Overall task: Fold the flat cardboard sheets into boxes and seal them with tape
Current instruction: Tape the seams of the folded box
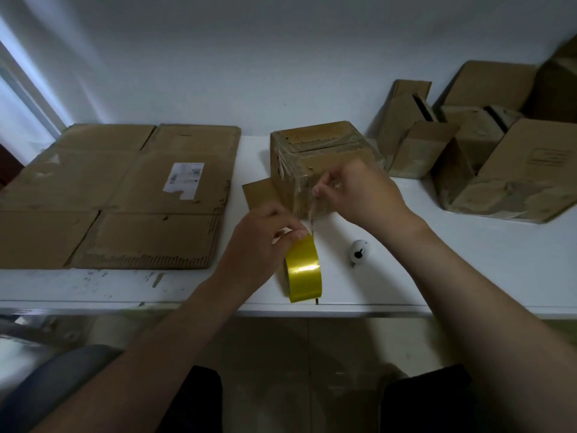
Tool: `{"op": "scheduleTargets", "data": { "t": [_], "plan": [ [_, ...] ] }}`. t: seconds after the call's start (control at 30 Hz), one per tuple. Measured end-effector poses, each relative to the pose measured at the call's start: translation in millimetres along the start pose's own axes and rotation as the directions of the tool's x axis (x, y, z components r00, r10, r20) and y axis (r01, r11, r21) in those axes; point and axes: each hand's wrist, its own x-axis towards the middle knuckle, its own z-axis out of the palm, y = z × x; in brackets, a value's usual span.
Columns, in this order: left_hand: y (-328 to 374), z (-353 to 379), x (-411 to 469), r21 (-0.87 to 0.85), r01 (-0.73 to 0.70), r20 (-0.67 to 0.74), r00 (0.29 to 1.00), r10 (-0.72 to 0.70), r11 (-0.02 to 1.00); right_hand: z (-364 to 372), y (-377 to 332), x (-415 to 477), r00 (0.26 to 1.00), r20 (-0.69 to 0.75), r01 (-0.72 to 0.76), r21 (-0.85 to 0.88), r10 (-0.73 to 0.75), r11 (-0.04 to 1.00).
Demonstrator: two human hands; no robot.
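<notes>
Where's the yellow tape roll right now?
Head view, centre: the shiny yellow tape roll stands near the white table's front edge, gripped by the left hand.

I've got glossy yellow plastic tape, catching light; box is matt brown cardboard, scuffed and rough-edged; sheet the same, with a white paper label; surface smooth, white, smudged.

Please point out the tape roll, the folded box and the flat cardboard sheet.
tape roll (304, 270): head view, its shiny yellow outer band.
folded box (318, 142): head view, its top face.
flat cardboard sheet (93, 182): head view, its middle panel.
</notes>
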Motion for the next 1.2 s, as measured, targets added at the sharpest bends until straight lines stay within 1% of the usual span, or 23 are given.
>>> {"op": "scheduleTargets", "data": {
  "t": [0.03, 0.1, 0.13, 0.23, 0.3, 0.33, 0.43, 0.5, 0.53, 0.57, 0.63, 0.73, 0.8, 0.9, 0.93, 0.97, 1.0, 1.03, 1.1, 1.13, 1.17, 1.2],
  "plan": [
    [-0.8, -0.3, 0.0, -0.021, 0.006, 0.0, 1.0, -0.006, 1.0, -1.1, 3.3, 1.2, 1.0, 0.016, 0.025, 0.037, -0.026, 0.999],
    [-1.2, -0.2, -1.1, -0.056, 0.017, -0.028, 0.999, -0.019, 0.998, -1.1, 8.5, 2.5, 0.992, 0.108, 0.036, 0.266, -0.067, 0.963],
    [-0.2, -0.2, -1.8, -0.076, 0.035, -0.059, 0.997, -0.04, 0.996, -0.1, 9.3, 2.0, 0.983, 0.161, 0.032, 0.334, -0.091, 0.942],
    [-0.7, -0.8, -1.0, -0.122, 0.113, -0.121, 0.984, -0.128, 0.986, 5.3, 9.1, -0.5, 0.939, 0.282, 0.085, 0.366, -0.197, 0.927],
    [-4.2, -0.1, -0.9, -0.143, 0.139, -0.111, 0.982, -0.155, 0.98, 5.2, 9.0, -2.4, 0.902, 0.356, 0.103, 0.372, -0.244, 0.923],
    [-6.0, 0.7, -1.3, -0.168, 0.158, -0.103, 0.979, -0.177, 0.973, 4.2, 9.7, -2.4, 0.894, 0.364, 0.123, 0.359, -0.26, 0.925],
    [-5.5, 2.4, -3.3, -0.256, 0.235, -0.071, 0.963, -0.261, 0.938, 1.5, 10.7, -3.5, 0.914, 0.295, 0.208, 0.252, -0.28, 0.945],
    [-2.3, 0.2, -2.4, -0.295, 0.258, -0.025, 0.961, -0.277, 0.92, 2.0, 10.1, -4.2, 0.913, 0.303, 0.213, 0.215, -0.272, 0.953],
    [-1.8, -1.1, -1.6, -0.308, 0.247, 0.005, 0.966, -0.258, 0.919, 3.4, 11.4, -3.4, 0.909, 0.324, 0.199, 0.215, -0.263, 0.956],
    [-1.2, -2.3, -0.8, -0.308, 0.23, 0.03, 0.972, -0.232, 0.923, 4.7, 13.1, -3.1, 0.904, 0.345, 0.185, 0.219, -0.254, 0.958],
    [0.7, -2.8, -0.4, -0.267, 0.191, 0.037, 0.981, -0.189, 0.944, 6.4, 15.2, -3.0, 0.904, 0.351, 0.167, 0.233, -0.243, 0.958],
    [0.2, -2.2, 0.5, -0.211, 0.203, 0.006, 0.978, -0.206, 0.956, 12.9, 13.8, -4.3, 0.942, 0.26, 0.137, 0.285, -0.214, 0.949],
    [0.3, -3.1, 2.1, -0.206, 0.256, 0.016, 0.966, -0.258, 0.945, 19.2, 10.9, -6.2, 0.964, 0.188, 0.142, 0.236, -0.189, 0.961],
    [3.2, -4.9, 4.3, -0.237, 0.401, 0.046, 0.915, -0.402, 0.885, 23.4, 6.9, -7.6, 0.966, 0.079, 0.247, -0.004, -0.245, 0.969],
    [2.2, -4.8, 4.4, -0.264, 0.445, 0.066, 0.894, -0.444, 0.856, 21.8, 6.6, -7.1, 0.965, 0.046, 0.259, -0.003, -0.259, 0.966],
    [1.3, -4.7, 4.5, -0.307, 0.492, 0.096, 0.868, -0.488, 0.815, 19.4, 5.3, -7.0, 0.966, 0.039, 0.254, 0.073, -0.257, 0.964],
    [0.1, -4.0, 4.2, -0.348, 0.537, 0.131, 0.84, -0.527, 0.769, 17.5, 4.4, -7.5, 0.964, 0.065, 0.242, 0.17, -0.256, 0.955],
    [-0.3, -4.3, 3.6, -0.384, 0.568, 0.164, 0.818, -0.552, 0.728, 17.0, 2.9, -8.6, 0.959, 0.116, 0.23, 0.216, -0.259, 0.949],
    [1.5, -5.3, 2.9, -0.445, 0.583, 0.198, 0.805, -0.56, 0.68, 21.6, 2.5, -10.6, 0.942, 0.21, 0.222, 0.191, -0.261, 0.956],
    [2.8, -6.2, 3.7, -0.451, 0.579, 0.199, 0.807, -0.556, 0.679, 24.6, 3.4, -10.8, 0.943, 0.227, 0.202, 0.19, -0.243, 0.961],
    [4.0, -7.7, 4.6, -0.413, 0.568, 0.188, 0.818, -0.543, 0.712, 26.6, 5.0, -10.0, 0.948, 0.237, 0.171, 0.194, -0.215, 0.966],
    [6.3, -9.8, 5.7, -0.325, 0.541, 0.174, 0.84, -0.514, 0.776, 27.8, 6.9, -8.8, 0.95, 0.248, 0.141, 0.203, -0.19, 0.969]
  ]
}}
